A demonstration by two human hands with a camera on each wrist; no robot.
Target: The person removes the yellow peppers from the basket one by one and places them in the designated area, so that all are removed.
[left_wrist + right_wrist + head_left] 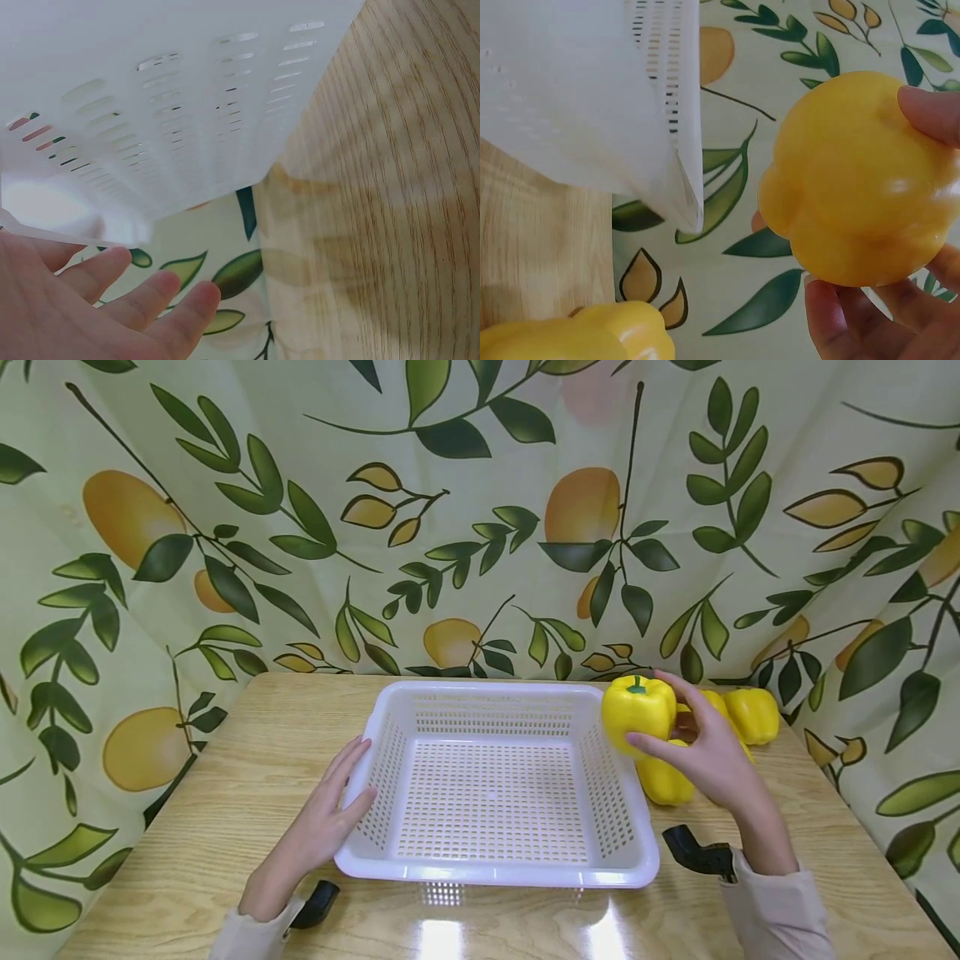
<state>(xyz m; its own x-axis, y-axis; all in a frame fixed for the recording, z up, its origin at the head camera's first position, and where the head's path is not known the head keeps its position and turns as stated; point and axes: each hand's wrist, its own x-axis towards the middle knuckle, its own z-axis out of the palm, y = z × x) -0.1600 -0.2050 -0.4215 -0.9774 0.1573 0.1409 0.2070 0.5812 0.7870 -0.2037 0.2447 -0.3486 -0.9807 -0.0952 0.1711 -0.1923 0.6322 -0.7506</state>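
A white perforated plastic basket (495,872) stands on the wooden table, its inside bare. My left hand (330,810) rests on the basket's left rim, thumb over the edge and fingers along the outer side. In the left wrist view the fingers (180,315) are fairly straight beside the slotted wall (187,97). My right hand (712,752) grips a yellow bell pepper (637,710) with a green stem, raised beside the basket's right rim. The right wrist view shows the pepper's lobed underside (862,187) between thumb and fingers.
More yellow bell peppers lie on the table right of the basket, one near the front (666,783) and another at the far right (753,714). A curtain (480,568) with a fruit and leaf print hangs behind the table (210,827).
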